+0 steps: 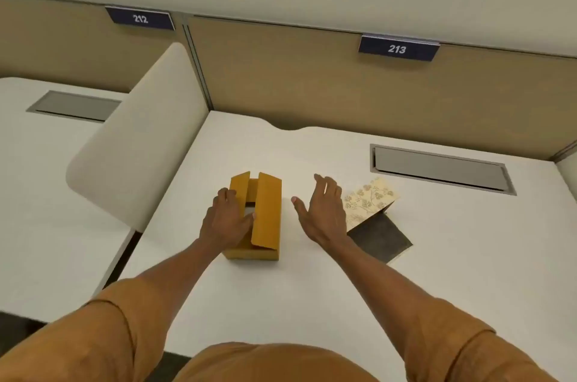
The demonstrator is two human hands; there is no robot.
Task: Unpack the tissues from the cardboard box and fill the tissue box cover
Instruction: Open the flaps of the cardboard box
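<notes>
A yellow-brown cardboard box (265, 219) stands in the middle of the white desk (312, 288), its top flaps partly lifted. A pale sliver shows in the gap between the flaps. My left hand (226, 219) rests on the box's left side, fingers on the left flap and thumb at the gap. My right hand (323, 213) hovers just right of the box, fingers spread, holding nothing. To its right lies the tissue box cover (371, 197), cream with a floral print, tipped so its dark hollow inside (379, 239) faces me.
A grey cable hatch (440, 167) is set in the desk at the back right. A white curved divider (137, 144) rises at the left, with a neighbouring desk beyond it. Tan partition panels with signs 212 and 213 close off the back.
</notes>
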